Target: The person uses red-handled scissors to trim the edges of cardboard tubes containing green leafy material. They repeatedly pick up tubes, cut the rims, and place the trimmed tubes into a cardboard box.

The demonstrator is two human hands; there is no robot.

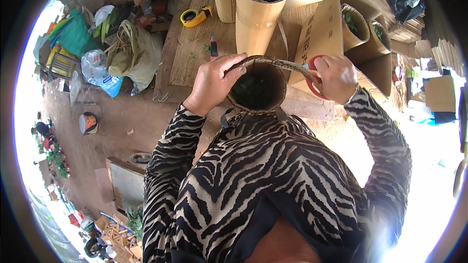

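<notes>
Close to my body stands a rolled corrugated cardboard tube (271, 73) with dark green leaves (252, 91) deep inside it. My left hand (214, 84) grips its far left rim, thumb over the edge. In my right hand (338, 78) are scissors with red handles (316, 94), their blades lying along the tube's far rim. A narrow cardboard strip (310, 75) curls off the rim towards my right hand. Whether the blades are closed on the cardboard is hard to see. Just beyond, a taller cardboard tube (256, 22) stands upright, also holding greenery.
On the wooden table (186, 58) lie a yellow tape dispenser (193, 17) and a red-and-black utility knife (213, 46). At right, an open cardboard box (321, 25) holds more leaf-filled tubes (356, 31). Stuffed bags (137, 54) crowd the table's left side. A small bucket (89, 123) stands on the floor.
</notes>
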